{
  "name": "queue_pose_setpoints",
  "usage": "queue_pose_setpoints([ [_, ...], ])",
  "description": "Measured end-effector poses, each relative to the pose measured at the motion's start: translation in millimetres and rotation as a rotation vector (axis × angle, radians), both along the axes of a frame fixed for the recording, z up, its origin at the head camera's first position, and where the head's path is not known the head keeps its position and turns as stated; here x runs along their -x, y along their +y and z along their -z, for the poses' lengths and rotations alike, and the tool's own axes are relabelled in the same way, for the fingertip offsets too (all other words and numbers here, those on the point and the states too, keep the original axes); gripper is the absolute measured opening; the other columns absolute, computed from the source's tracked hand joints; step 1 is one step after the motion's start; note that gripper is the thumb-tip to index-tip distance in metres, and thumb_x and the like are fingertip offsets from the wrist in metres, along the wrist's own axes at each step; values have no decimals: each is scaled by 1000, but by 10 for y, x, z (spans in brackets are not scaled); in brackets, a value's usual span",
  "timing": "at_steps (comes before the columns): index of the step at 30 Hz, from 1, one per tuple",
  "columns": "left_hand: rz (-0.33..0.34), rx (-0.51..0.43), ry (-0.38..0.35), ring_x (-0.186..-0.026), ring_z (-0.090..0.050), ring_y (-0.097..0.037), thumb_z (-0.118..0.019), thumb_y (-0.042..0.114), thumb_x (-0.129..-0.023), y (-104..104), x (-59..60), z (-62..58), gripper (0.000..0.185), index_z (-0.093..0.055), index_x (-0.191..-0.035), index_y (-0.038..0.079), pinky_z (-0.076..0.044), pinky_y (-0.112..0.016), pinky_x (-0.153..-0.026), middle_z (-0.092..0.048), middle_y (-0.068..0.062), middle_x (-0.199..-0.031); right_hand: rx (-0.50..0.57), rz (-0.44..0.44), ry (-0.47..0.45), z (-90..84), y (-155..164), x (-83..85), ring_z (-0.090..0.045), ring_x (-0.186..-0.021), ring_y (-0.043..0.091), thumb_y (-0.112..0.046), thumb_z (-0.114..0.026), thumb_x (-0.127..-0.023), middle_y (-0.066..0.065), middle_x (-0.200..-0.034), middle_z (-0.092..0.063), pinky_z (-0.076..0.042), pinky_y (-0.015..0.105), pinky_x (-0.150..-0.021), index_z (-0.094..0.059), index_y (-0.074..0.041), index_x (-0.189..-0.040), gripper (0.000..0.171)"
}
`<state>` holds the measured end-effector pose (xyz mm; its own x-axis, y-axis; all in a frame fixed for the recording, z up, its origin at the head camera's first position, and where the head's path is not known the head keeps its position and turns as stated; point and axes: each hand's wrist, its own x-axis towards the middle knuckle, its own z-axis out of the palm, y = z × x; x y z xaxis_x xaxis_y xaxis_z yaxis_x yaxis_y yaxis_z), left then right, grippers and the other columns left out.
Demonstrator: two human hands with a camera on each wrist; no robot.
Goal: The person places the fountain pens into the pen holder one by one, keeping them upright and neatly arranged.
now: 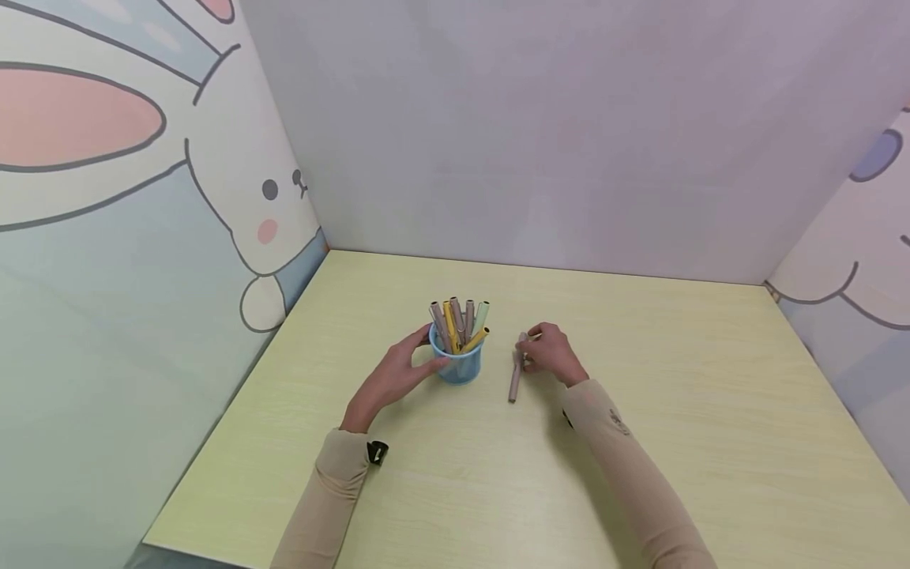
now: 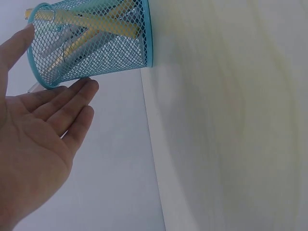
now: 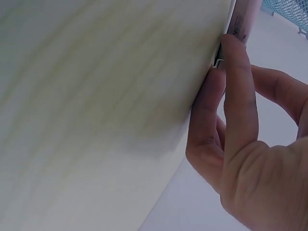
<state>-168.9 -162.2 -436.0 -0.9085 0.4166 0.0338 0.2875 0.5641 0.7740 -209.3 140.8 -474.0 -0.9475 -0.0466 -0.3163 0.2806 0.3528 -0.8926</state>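
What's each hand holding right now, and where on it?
Right hand pinches the taupe pen lying on the table at its far end. Left hand only touches the blue mesh cup.

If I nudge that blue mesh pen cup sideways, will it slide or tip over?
The blue mesh pen cup looks light, being open wire mesh, so it would probably slide on the smooth table. The pens stand well above its rim and lean outward, so a high push might tip it. The left hand touches its side with straight fingers, which may steady it.

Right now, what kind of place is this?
Probably a child's desk corner: a pale wooden tabletop, cartoon bunny wall panels, and a blue mesh pen cup beside the left hand.
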Motion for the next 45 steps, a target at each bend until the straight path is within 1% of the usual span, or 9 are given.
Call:
queue_pose_setpoints([
  [8, 3, -4, 3, -145, -42, -32, -67, 43, -101, 0, -11, -10, 78, -33, -162, 10, -31, -58, -117, -51, -15, -153, -50, -4, -10, -35, -24, 4, -67, -83, 23, -5, -67, -97, 30, -116, -61, -62, 30, -69, -50, 12, -126, 38],
  [17, 4, -2, 5, -144, -43, -30, -67, 44, -101, -2, 1, 1, 77, -34, -162, 11, -31, -57, -117, -52, -14, -152, -126, -30, -7, -39, -32, 31, -70, -74, 20, -7, -69, -97, 26, -112, -61, -61, 29, -65, -51, 11, -126, 38],
  [21, 2, 4, 1, -144, -43, -30, -66, 44, -101, -3, 9, 11, 77, -33, -162, 10, -31, -56, -118, -52, -13, -152, -146, -39, -1, -37, -36, 38, -69, -73, 20, -6, -70, -97, 26, -111, -61, -60, 29, -64, -52, 11, -125, 38],
  [24, 3, 5, 2, -144, -44, -30, -66, 44, -101, -5, 14, 20, 77, -34, -162, 11, -31, -56, -118, -52, -13, -152, -160, -46, 5, -36, -40, 37, -69, -73, 21, -5, -69, -96, 27, -112, -60, -60, 29, -63, -51, 11, -125, 37],
  [29, 3, 1, 4, -144, -44, -30, -67, 43, -101, -2, 13, 18, 76, -34, -162, 11, -32, -56, -118, -52, -12, -152, -179, -57, 9, -43, -25, 38, -69, -69, 19, -4, -65, -96, 26, -107, -62, -60, 28, -61, -51, 10, -126, 36],
  [33, 4, -1, 1, -144, -43, -30, -67, 44, -101, 6, 11, 11, 77, -33, -162, 11, -31, -56, -118, -52, -13, -152, -160, -50, 9, -33, -3, 36, -70, -70, 20, -3, -64, -95, 26, -107, -62, -60, 29, -62, -50, 10, -126, 36],
  [40, 2, -1, -3, -144, -43, -30, -67, 44, -101, 8, 5, 5, 77, -33, -162, 11, -31, -56, -118, -52, -12, -152, -92, -31, -1, -4, 41, 19, -71, -72, 20, -2, -64, -96, 26, -109, -61, -61, 30, -65, -49, 7, -127, 36],
  [45, -3, 2, -3, -145, -43, -31, -67, 43, -101, 12, 1, -6, 77, -33, -162, 11, -31, -57, -118, -52, -13, -152, -16, -17, 54, -21, 93, -20, -70, -74, 21, -1, -63, -95, 24, -111, -59, -62, 32, -67, -48, 9, -132, 41],
])
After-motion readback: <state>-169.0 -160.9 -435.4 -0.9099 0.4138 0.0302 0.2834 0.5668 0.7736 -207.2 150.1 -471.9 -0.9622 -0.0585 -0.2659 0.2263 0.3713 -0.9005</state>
